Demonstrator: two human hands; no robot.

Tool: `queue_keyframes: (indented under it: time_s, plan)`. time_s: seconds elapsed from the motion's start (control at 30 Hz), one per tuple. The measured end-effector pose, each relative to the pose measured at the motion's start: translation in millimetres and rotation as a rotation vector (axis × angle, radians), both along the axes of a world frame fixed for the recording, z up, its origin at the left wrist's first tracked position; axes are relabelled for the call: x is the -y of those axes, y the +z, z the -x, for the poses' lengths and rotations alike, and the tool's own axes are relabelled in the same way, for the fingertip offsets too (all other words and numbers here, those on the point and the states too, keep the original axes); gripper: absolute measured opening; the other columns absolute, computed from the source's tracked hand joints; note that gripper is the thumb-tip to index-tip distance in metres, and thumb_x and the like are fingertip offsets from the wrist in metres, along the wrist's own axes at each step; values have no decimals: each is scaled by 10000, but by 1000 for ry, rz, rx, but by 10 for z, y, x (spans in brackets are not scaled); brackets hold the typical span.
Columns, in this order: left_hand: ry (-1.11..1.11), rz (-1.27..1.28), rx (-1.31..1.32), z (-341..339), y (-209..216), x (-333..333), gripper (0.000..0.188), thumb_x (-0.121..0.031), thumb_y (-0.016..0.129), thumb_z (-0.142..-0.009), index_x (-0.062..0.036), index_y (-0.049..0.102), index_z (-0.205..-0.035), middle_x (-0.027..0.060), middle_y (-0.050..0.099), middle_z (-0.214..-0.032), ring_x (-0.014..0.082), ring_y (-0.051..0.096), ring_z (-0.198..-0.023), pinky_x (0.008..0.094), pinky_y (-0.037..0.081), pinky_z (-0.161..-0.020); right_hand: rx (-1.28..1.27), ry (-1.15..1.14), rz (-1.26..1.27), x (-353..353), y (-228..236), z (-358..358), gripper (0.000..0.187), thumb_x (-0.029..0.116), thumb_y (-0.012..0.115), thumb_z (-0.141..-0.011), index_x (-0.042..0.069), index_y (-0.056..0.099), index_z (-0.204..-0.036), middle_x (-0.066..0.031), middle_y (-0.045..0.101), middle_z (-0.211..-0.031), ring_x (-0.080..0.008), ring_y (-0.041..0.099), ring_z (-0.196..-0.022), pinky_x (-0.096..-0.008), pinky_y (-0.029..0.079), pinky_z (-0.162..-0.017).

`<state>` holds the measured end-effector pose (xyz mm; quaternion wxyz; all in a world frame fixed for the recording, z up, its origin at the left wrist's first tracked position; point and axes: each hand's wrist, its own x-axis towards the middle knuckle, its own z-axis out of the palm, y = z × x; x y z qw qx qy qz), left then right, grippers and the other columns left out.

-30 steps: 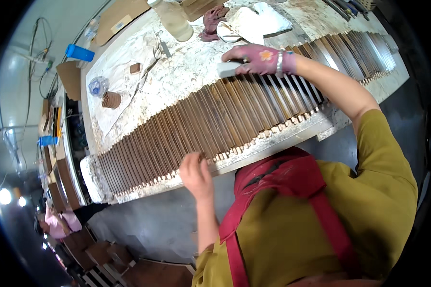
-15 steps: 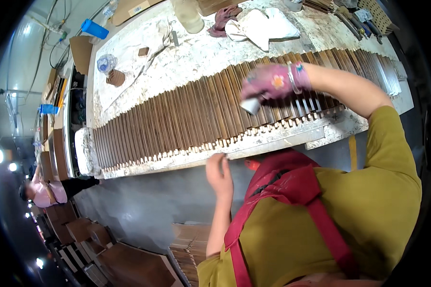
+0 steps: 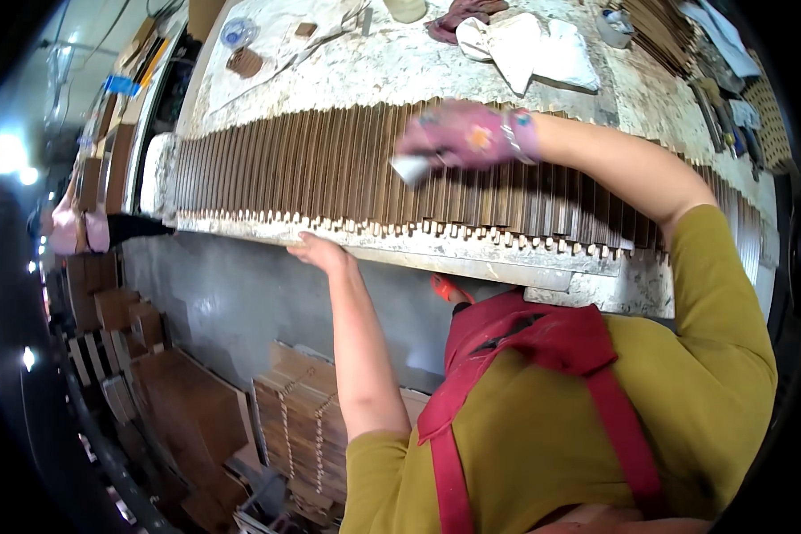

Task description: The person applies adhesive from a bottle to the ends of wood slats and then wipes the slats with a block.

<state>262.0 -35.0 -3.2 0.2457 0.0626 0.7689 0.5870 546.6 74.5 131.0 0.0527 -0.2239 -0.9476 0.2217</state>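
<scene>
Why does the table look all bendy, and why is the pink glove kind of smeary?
Head view: the fisheye lens bows the workbench edge and the row of brown wooden strips into a curve, with black corners around the picture. The gloved right hand and its small white pad are motion-blurred. The bare left hand is sharper. A bright lamp glares at far left.

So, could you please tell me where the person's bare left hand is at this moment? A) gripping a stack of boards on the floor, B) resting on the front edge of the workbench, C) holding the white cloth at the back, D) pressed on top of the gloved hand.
B: the left hand lies bare on the front edge of the workbench, just below the row of wooden slats, apart from the gloved right hand.
</scene>
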Motion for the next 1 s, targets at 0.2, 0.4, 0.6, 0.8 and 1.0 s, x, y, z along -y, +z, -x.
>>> queue_keyframes:
  time_s: [0.2, 0.4, 0.6, 0.8, 1.0]
  plan:
    - [37, 259, -269, -107, 23, -66, 592, -332, 327, -1025, -33, 128, -1496, 270, 268, -1469, 431, 364, -1309, 487, 369, -1083, -132, 65, -257, 154, -348, 287, 311, 128, 669, -794, 147, 598, -1095, -39, 630, -970, -187, 637, -855, -351, 510, -705]
    - [29, 465, -424, -152, -4, -75, 602, -353, 298, -1024, 1, 143, -1485, 289, 331, -1425, 439, 404, -1272, 489, 376, -1046, -119, 232, -114, 352, -182, 303, 447, 130, 653, -778, 137, 560, -1216, -68, 613, -1040, -248, 606, -990, -395, 448, -834]
    - [27, 472, -467, -98, -96, -57, 604, -354, 306, -1021, 21, 164, -1473, 302, 376, -1371, 448, 446, -1210, 500, 386, -1023, 127, 402, -106, 367, -142, 363, 323, 153, 643, -791, 130, 587, -1108, -54, 617, -977, -252, 623, -928, -405, 472, -811]
    - [30, 472, -504, -105, -88, -86, 603, -369, 311, -1020, 15, 182, -1468, 299, 387, -1360, 453, 469, -1184, 507, 415, -1001, -191, 74, -99, -81, -230, 508, 299, 96, 574, -862, 133, 586, -1158, -38, 622, -933, -205, 634, -872, -366, 484, -774]
    - [45, 450, -490, -31, -167, -60, 610, -365, 319, -1018, 30, 182, -1463, 320, 370, -1372, 490, 418, -1226, 534, 379, -1021, -209, 455, -209, 241, -381, 443, 212, 157, 626, -776, 99, 602, -978, -63, 634, -854, -255, 655, -799, -382, 513, -678]
